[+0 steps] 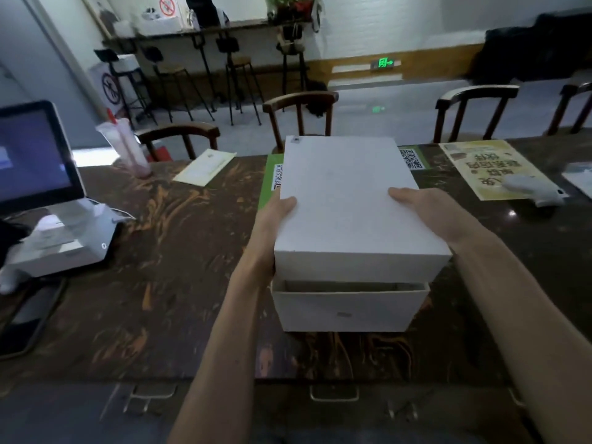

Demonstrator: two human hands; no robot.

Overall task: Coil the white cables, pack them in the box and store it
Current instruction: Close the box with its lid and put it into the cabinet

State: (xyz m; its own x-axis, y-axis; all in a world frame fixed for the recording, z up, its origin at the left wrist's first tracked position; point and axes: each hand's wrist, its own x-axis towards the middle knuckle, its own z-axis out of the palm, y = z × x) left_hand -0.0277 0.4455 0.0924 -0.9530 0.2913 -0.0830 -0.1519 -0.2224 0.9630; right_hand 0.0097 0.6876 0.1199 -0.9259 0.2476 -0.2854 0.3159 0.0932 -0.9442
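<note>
A white box base [346, 310] stands on the dark marbled table [166, 283], just in front of me. Above it I hold the white lid [349, 200], its near end raised off the base so a gap shows the base's rim. My left hand [272, 219] grips the lid's left edge, thumb on top. My right hand [429, 209] grips the right edge, thumb lying on the top face. The inside of the base is mostly hidden by the lid, and no white cables show.
A point-of-sale screen with a white printer [57, 238] sits at the left. A plastic cup [126, 145], a pale envelope [205, 166], a green QR mat [269, 177], a yellow flyer [490, 168] and a white device [535, 190] lie on the table. Wooden chairs [301, 113] stand beyond. Drawer handles [333, 394] show below.
</note>
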